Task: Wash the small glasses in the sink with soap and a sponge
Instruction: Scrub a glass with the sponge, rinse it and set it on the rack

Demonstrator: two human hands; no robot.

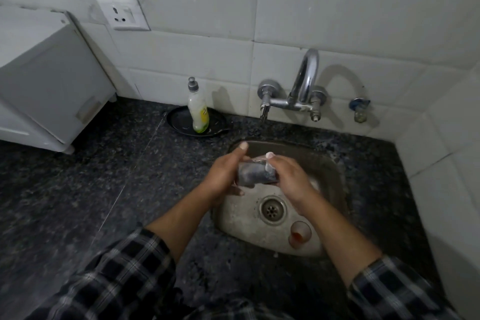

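Granite counter (104, 176), sink (241, 215). Glass (255, 174) held over it, sideways, long axis left-right, mouth end unclear. Left hand (223, 174) curled round one end, right hand (288, 176) clamped on other. Second glass (300, 235) upright by drain (272, 210).

No text is legible; the soap bottle (198, 112) label is blurred.

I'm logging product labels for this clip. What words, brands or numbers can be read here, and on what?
No text is legible.
Soap bottle: yellow-green label, print too blurred to read.
White appliance: pale sticker, too blurred to read.
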